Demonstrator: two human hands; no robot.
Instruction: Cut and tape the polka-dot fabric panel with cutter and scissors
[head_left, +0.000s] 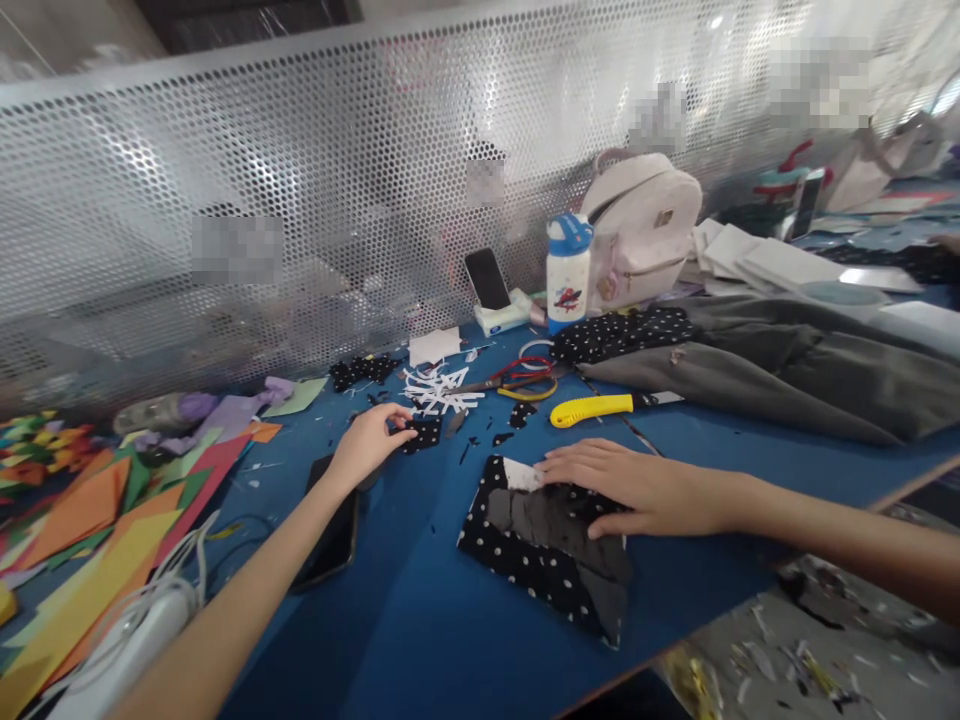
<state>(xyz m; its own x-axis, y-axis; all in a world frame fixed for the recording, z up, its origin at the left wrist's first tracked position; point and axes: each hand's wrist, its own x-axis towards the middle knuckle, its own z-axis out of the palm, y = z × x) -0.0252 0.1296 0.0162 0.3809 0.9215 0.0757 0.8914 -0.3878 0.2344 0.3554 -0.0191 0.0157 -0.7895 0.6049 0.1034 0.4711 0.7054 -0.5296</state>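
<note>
My right hand (630,488) lies flat, fingers stretched out, on a folded black piece with white polka dots (517,555). A dark glossy strip runs across that piece, and a white patch shows near my fingertips. My left hand (369,440) reaches to a small black polka-dot scrap (426,434), its thumb at the scrap's left edge. Thumb and fingers are bent but apart. Behind the scrap lies a pile of thin white strips (442,388). A yellow utility knife (592,409) rests beyond my right hand, with scissors (529,380) to its left.
A dark phone (334,540) lies under my left forearm. Coloured paper sheets (97,540) and a white power strip (139,640) are at left. A bottle (568,275), a backpack (649,230) and grey cloth (787,365) stand or lie behind. A perforated metal screen (337,180) borders the blue table.
</note>
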